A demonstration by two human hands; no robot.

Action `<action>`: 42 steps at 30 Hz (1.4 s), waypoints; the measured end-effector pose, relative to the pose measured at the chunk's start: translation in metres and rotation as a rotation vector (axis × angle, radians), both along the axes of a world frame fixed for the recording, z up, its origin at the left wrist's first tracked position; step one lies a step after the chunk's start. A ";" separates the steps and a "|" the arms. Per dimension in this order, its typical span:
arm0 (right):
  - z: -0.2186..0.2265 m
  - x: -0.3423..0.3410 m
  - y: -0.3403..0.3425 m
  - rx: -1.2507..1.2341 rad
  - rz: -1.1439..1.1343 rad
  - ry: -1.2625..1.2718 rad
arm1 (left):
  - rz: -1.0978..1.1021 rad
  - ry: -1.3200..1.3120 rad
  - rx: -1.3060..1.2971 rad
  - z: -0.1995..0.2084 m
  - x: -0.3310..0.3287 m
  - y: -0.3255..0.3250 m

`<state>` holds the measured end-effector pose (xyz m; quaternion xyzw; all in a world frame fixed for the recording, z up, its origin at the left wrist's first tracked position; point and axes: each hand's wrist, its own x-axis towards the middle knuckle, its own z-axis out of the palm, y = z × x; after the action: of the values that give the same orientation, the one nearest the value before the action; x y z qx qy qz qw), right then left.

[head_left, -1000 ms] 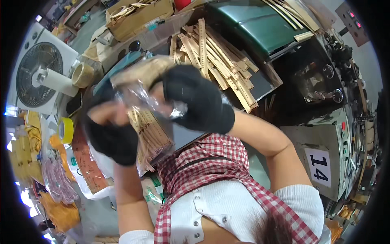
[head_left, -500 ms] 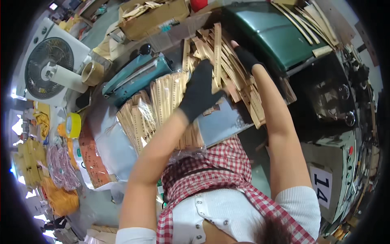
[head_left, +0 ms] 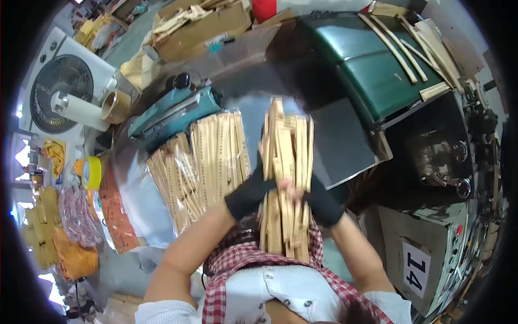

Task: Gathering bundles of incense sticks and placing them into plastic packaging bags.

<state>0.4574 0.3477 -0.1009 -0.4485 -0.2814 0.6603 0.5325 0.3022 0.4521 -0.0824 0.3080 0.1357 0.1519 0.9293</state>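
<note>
The left hand (head_left: 249,195), covered by a black glove, was closed on the left side of a bundle of flat wooden sticks (head_left: 285,178); the right hand (head_left: 322,202), gloved in the same black, was clamped on the bundle's right side, so that the sticks were pinched between the two palms. The bundle was held roughly upright near the middle of the view, its top fanned out toward 12 o'clock and its lower end hanging before a red-and-white checked apron (head_left: 243,264) at 6 o'clock; bare fingertips seemed to show between the gloves, though this could not be told for certain.

Just beside the left hand, toward 10 o'clock, packets of sticks in clear plastic (head_left: 199,162) were laid side by side on the bench, some overlapping; beyond them, toward 11 o'clock, a teal sealing machine (head_left: 175,110) was set at a slant. At 9 o'clock a roll of yellow tape (head_left: 91,173) was seen, and further toward 10 o'clock a white fan (head_left: 59,89) with a white paper roll (head_left: 81,110) and a roll of brown tape (head_left: 116,107) lying before it. Toward 1 o'clock a green machine hood (head_left: 372,65) was found, with loose wooden strips (head_left: 407,40) resting on top; at 11 o'clock a cardboard box (head_left: 199,27) of wood offcuts was placed; at 4 o'clock a grey cabinet (head_left: 426,254) with a white label stood well apart from the hands.
</note>
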 end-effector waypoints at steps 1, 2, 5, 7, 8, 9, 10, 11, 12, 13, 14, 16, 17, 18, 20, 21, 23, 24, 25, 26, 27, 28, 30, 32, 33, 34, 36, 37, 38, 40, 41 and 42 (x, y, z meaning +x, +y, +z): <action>0.005 -0.014 -0.023 -0.012 -0.092 -0.066 | 0.084 0.263 0.115 -0.017 -0.025 -0.017; 0.013 -0.015 -0.027 -0.034 -0.088 -0.010 | 0.182 0.299 0.020 -0.006 -0.028 -0.029; 0.019 -0.020 -0.017 -0.151 0.019 0.020 | 0.217 0.495 0.109 -0.005 -0.015 -0.033; 0.023 -0.023 0.001 -0.001 -0.076 -0.148 | 0.493 0.432 0.302 -0.010 0.007 -0.028; 0.016 -0.016 0.012 0.035 -0.064 -0.100 | 0.519 0.399 0.310 -0.006 0.013 -0.021; 0.013 -0.012 0.023 0.072 -0.053 -0.054 | 0.544 0.363 0.319 0.002 0.016 -0.013; 0.018 -0.009 0.029 0.170 -0.107 -0.095 | 0.514 0.324 0.369 0.013 0.018 -0.005; 0.028 -0.009 0.036 0.268 -0.156 -0.134 | 0.590 0.325 0.435 0.020 0.019 -0.002; 0.032 -0.006 0.038 0.331 -0.193 -0.230 | 0.585 0.287 0.543 0.036 0.018 0.001; 0.038 0.003 0.045 0.437 -0.141 -0.549 | 0.578 0.249 0.650 0.053 0.017 0.006; 0.054 0.003 0.044 0.450 -0.147 -0.539 | 0.609 0.207 0.819 0.069 0.015 0.008; 0.083 0.010 0.048 0.552 -0.124 -0.666 | 0.468 0.306 0.960 0.084 0.002 0.019; 0.083 0.018 0.050 0.555 -0.127 -0.674 | 0.361 0.354 0.915 0.101 0.000 0.020; 0.082 0.026 0.052 0.591 -0.079 -0.653 | 0.347 0.239 1.374 0.099 -0.006 0.034; 0.081 0.034 0.057 0.657 0.022 -0.599 | 0.442 0.050 1.543 0.093 -0.007 0.042; 0.080 0.027 0.061 0.655 0.025 -0.595 | 0.551 0.000 1.255 0.091 -0.006 0.035; 0.079 0.007 0.070 0.702 -0.111 -0.156 | 0.450 -0.154 0.783 0.081 0.002 0.028; 0.073 0.005 0.071 0.764 -0.084 -0.253 | 0.440 -0.114 0.885 0.081 0.001 0.028; 0.075 0.003 0.070 0.762 -0.077 -0.250 | 0.447 -0.109 0.883 0.081 0.002 0.028; 0.077 -0.001 0.068 0.571 -0.084 -0.104 | 0.492 -0.055 0.971 0.082 0.005 0.029; 0.079 -0.003 0.068 0.379 -0.091 0.039 | 0.537 0.001 1.059 0.084 0.009 0.030; 0.055 0.007 0.075 0.489 -0.018 -0.297 | 0.581 0.058 1.146 0.086 0.013 0.031; 0.013 0.025 0.078 0.534 0.113 -0.321 | 0.643 0.009 1.335 0.106 0.020 0.038; 0.044 0.036 0.056 0.062 -0.089 0.698 | 0.647 -0.112 1.114 0.125 0.013 0.042; 0.077 0.023 0.063 0.427 0.152 0.132 | 0.574 0.050 1.397 0.130 0.003 0.054; 0.092 0.022 0.074 0.726 0.048 -0.104 | 0.533 -0.016 1.176 0.126 -0.002 0.057; 0.092 0.012 0.080 0.837 -0.109 -0.179 | 0.479 0.039 1.160 0.105 -0.020 0.064; 0.092 0.007 0.085 0.811 -0.097 -0.313 | 0.423 0.093 0.987 0.095 -0.021 0.053; 0.079 0.003 0.090 0.717 -0.072 -0.371 | 0.414 0.145 1.009 0.075 -0.016 0.051; 0.078 -0.002 0.087 0.318 0.013 -0.259 | 0.475 0.323 1.108 0.074 -0.006 0.039; 0.091 -0.004 0.084 0.324 0.022 -0.263 | 0.486 0.322 1.110 0.086 -0.005 0.040; 0.109 -0.005 0.078 0.351 0.035 -0.228 | 0.460 0.200 1.005 0.100 -0.006 0.039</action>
<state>0.4523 0.4255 0.0080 -0.4158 -0.4582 0.5552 0.5558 0.2964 0.4912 0.0181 0.6884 0.1977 0.3667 0.5937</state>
